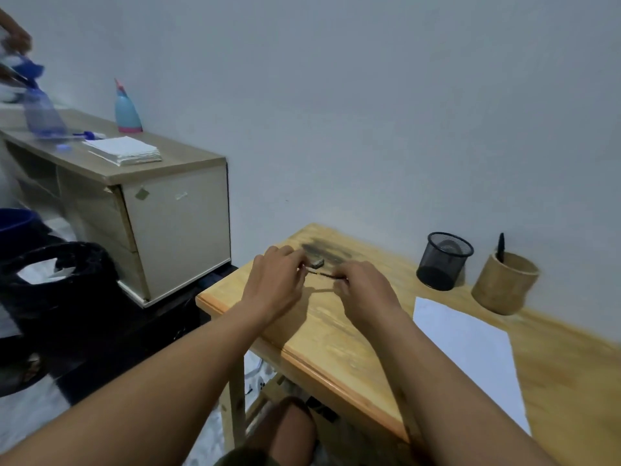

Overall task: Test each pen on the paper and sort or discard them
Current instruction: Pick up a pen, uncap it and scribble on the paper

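Both my hands hold one thin dark pen (322, 273) level above the far left corner of the wooden table (339, 344). My left hand (275, 280) pinches its left end, my right hand (363, 290) grips its right end. A small grey piece (317, 263), maybe a cap, shows by my left fingertips. A white sheet of paper (470, 351) lies to the right. Behind it stand a black mesh cup (443, 260) and a bamboo cup (504, 284) with one black pen (500, 247) in it.
A black-lined waste bin (57, 274) stands on the floor to the left. A low cabinet (134, 203) carries a stack of white cloths (124, 150) and a blue bottle (127, 111). Another person's hand (15, 38) with a blue spray bottle (40, 109) is at the far left.
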`<state>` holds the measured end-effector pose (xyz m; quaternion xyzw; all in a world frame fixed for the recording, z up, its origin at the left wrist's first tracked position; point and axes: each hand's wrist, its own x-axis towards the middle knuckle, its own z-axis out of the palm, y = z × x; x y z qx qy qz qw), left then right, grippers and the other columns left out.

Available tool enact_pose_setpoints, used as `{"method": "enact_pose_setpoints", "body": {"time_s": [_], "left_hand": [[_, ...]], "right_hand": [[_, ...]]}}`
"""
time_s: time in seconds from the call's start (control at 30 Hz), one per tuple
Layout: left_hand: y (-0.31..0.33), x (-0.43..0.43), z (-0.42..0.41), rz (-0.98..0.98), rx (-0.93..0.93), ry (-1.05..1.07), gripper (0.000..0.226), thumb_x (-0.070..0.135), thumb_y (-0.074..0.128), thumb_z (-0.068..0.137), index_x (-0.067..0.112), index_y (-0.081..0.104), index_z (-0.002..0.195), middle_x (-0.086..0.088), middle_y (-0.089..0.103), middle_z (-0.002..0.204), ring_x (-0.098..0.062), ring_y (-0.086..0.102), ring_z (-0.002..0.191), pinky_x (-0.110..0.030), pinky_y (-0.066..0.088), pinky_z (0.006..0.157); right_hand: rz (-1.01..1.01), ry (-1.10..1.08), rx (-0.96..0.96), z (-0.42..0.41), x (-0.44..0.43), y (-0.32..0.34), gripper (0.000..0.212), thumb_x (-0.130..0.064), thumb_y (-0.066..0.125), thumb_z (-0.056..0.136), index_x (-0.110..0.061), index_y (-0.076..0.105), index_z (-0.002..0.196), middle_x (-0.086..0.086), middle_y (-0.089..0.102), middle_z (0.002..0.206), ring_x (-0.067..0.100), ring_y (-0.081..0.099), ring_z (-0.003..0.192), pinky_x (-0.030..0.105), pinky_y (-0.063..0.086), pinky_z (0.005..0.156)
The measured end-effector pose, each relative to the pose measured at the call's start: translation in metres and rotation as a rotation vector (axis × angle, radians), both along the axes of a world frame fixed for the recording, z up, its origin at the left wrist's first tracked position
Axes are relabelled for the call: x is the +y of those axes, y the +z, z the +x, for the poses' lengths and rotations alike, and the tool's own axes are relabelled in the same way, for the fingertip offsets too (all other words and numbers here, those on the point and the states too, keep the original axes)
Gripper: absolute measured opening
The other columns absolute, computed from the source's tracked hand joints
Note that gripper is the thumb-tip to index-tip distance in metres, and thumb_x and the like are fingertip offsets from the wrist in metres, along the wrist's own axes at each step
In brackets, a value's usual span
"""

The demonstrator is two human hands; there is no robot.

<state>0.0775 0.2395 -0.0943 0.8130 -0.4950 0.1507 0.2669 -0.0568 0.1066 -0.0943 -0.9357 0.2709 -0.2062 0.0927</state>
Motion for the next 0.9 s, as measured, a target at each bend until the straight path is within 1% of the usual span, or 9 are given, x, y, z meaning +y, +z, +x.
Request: {"method": "enact_pose_setpoints", "body": {"time_s": [0.1, 0.17, 0.23, 0.37, 0.47, 0.53, 0.67, 0.77, 0.9], "left_hand": [[0.015, -0.012, -0.01, -0.192, 0.27, -0.049, 0.027, 0.034, 0.058, 0.095, 0.024, 0.059, 0.12, 0.007, 0.067, 0.105, -0.016, 0.06, 0.097, -0.039, 0.052, 0.085], [0.02, -0.021, -0.019, -0.215, 0.382, -0.087, 0.041, 0.034, 0.062, 0.094, 0.023, 0.055, 0.132, 0.003, 0.07, 0.109, -0.017, 0.065, 0.098, -0.038, 0.054, 0.087], [0.023, -0.032, -0.029, -0.147, 0.421, -0.152, 0.039, 0.034, 0.063, 0.093, 0.021, 0.06, 0.13, 0.0, 0.072, 0.11, -0.017, 0.067, 0.097, -0.036, 0.053, 0.089], [0.016, -0.057, -0.048, -0.019, 0.558, -0.348, 0.033, 0.032, 0.062, 0.095, 0.018, 0.068, 0.124, -0.001, 0.072, 0.117, -0.014, 0.067, 0.102, -0.032, 0.052, 0.093], [0.012, -0.073, -0.061, 0.001, 0.661, -0.455, 0.028, 0.028, 0.063, 0.095, 0.018, 0.071, 0.12, 0.0, 0.075, 0.102, -0.011, 0.067, 0.09, -0.028, 0.052, 0.08], [0.015, -0.082, -0.069, -0.032, 0.744, -0.483, 0.019, 0.023, 0.066, 0.094, 0.016, 0.075, 0.11, 0.002, 0.073, 0.083, -0.012, 0.066, 0.077, -0.027, 0.051, 0.071], [0.027, -0.099, -0.08, -0.039, 0.811, -0.551, 0.008, 0.015, 0.071, 0.09, 0.018, 0.078, 0.092, 0.01, 0.065, 0.066, -0.013, 0.056, 0.062, -0.033, 0.049, 0.069], [0.036, -0.108, -0.091, -0.007, 0.864, -0.638, 0.008, 0.01, 0.069, 0.091, 0.011, 0.076, 0.093, 0.005, 0.066, 0.068, -0.015, 0.056, 0.065, -0.033, 0.054, 0.069], [0.044, -0.113, -0.101, 0.007, 0.927, -0.699, 0.011, 0.007, 0.067, 0.092, 0.002, 0.075, 0.098, -0.004, 0.066, 0.073, -0.015, 0.06, 0.07, -0.031, 0.056, 0.07]], "right_hand": [[0.19, -0.092, -0.151, -0.012, 0.004, 0.011, 0.016, -0.021, 0.056, 0.096, -0.025, 0.071, 0.094, -0.004, 0.069, 0.088, 0.02, 0.063, 0.078, 0.039, 0.055, 0.069], [0.307, -0.149, -0.278, -0.021, 0.002, 0.019, 0.011, -0.021, 0.06, 0.095, -0.023, 0.07, 0.092, -0.006, 0.07, 0.085, 0.014, 0.064, 0.077, 0.025, 0.053, 0.064], [0.44, -0.201, -0.4, -0.03, 0.001, 0.026, 0.004, -0.021, 0.064, 0.092, -0.021, 0.068, 0.091, -0.008, 0.069, 0.082, 0.008, 0.064, 0.074, 0.017, 0.049, 0.059], [0.662, -0.25, -0.614, -0.054, -0.003, 0.034, 0.003, -0.014, 0.069, 0.088, -0.015, 0.066, 0.09, 0.003, 0.074, 0.086, 0.019, 0.072, 0.084, 0.041, 0.058, 0.079], [0.847, -0.238, -0.784, -0.076, -0.002, 0.037, 0.004, -0.005, 0.067, 0.092, -0.009, 0.065, 0.091, 0.009, 0.074, 0.089, 0.023, 0.074, 0.087, 0.04, 0.06, 0.081], [0.896, -0.255, -0.84, -0.091, -0.002, 0.038, 0.003, -0.006, 0.066, 0.092, -0.008, 0.067, 0.09, 0.007, 0.074, 0.086, 0.021, 0.073, 0.085, 0.037, 0.06, 0.079], [0.964, -0.293, -0.938, -0.117, -0.004, 0.038, 0.006, -0.011, 0.069, 0.091, -0.009, 0.069, 0.086, 0.004, 0.065, 0.073, 0.014, 0.062, 0.069, 0.027, 0.054, 0.06], [1.043, -0.283, -1.067, -0.13, -0.004, 0.041, 0.011, -0.011, 0.068, 0.093, -0.01, 0.067, 0.083, 0.003, 0.062, 0.066, 0.01, 0.056, 0.058, 0.022, 0.052, 0.057], [1.091, -0.252, -1.111, -0.143, -0.007, 0.042, 0.01, -0.009, 0.069, 0.093, -0.007, 0.067, 0.084, 0.003, 0.063, 0.063, 0.007, 0.056, 0.054, 0.017, 0.053, 0.055]]}}
